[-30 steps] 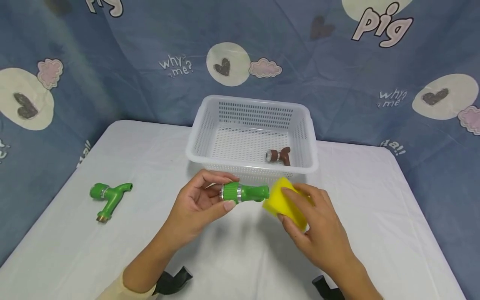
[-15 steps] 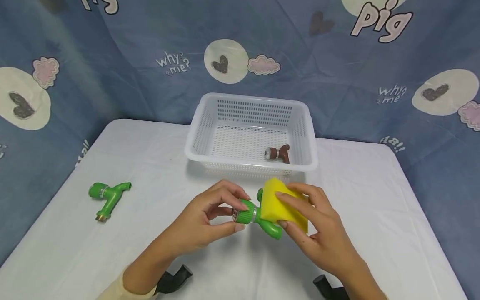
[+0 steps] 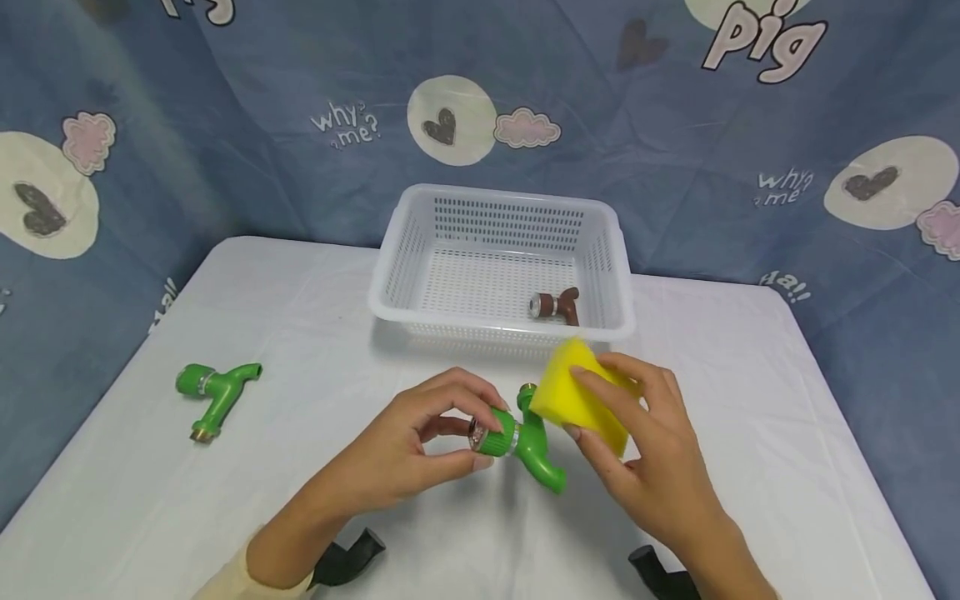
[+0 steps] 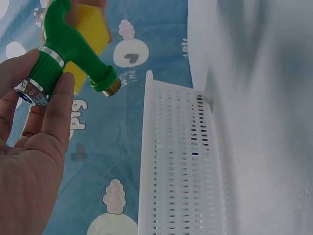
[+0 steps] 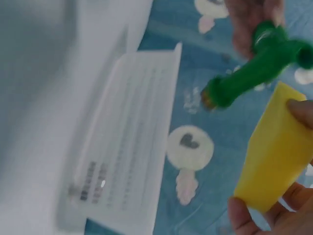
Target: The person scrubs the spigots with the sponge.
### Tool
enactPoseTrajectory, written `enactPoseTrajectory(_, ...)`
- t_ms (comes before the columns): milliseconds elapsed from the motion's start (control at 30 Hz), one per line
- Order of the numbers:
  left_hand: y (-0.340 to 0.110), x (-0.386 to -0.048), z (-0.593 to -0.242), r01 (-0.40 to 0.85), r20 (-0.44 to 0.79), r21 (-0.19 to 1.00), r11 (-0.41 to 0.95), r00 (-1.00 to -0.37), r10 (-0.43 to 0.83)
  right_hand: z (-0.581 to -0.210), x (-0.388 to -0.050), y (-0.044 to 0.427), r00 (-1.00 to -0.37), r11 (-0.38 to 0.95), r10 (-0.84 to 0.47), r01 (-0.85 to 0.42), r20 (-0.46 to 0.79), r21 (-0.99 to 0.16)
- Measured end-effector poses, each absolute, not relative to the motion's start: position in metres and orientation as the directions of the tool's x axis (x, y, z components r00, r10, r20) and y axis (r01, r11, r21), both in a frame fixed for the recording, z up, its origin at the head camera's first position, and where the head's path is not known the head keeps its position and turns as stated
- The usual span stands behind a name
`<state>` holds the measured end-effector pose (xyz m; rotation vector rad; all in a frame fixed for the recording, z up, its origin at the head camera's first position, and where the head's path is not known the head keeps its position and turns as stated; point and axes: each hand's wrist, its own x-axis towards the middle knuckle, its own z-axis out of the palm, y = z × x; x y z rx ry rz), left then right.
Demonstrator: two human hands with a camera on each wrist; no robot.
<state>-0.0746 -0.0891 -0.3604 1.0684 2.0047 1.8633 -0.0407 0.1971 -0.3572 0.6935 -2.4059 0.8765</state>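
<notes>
My left hand (image 3: 423,442) pinches a green tap (image 3: 534,446) by its ribbed knob end, between thumb and fingers. The tap's spout points down to the right, and its brass-threaded inlet (image 4: 113,88) shows in the left wrist view. In my right hand (image 3: 648,442) is a yellow sponge (image 3: 577,392), gripped between thumb and fingertips. The sponge (image 5: 274,152) is close beside the tap (image 5: 259,71); in the right wrist view a gap shows between them. A second green tap (image 3: 219,396) lies on the white table, left of my hands.
Behind my hands stands a white perforated basket (image 3: 498,321) with a brown tap (image 3: 558,306) inside. The white-covered table (image 3: 315,317) meets a blue printed curtain (image 3: 300,192) at the back. Black curved pieces (image 3: 348,560) show near both wrists.
The held tap has turned from pointing sideways to showing its spout and inlet, and has lowered. The sponge first covered part of it, then lifted slightly up and right.
</notes>
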Motion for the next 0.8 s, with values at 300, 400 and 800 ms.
enactPoseTrajectory(300, -0.089, -0.074, -0.358, 0.335, 0.286, 0.942, -0.034, -0.741, 0.607, -0.351, -0.036, 0.196, -0.680, 0.438, -0.461, -0.733, 0.571, -0.520)
enactPoseTrajectory(400, -0.088, -0.075, -0.359, 0.341, 0.278, 0.940, -0.005, -0.759, 0.589, -0.349, -0.037, 0.202, -0.668, 0.438, -0.483, -0.744, 0.566, -0.505)
enactPoseTrajectory(800, -0.089, -0.077, -0.363, 0.419, 0.326, 0.906, 0.061, -0.783, 0.529, -0.348, -0.031, 0.192, -0.649, 0.465, -0.438, -0.756, 0.622, -0.461)
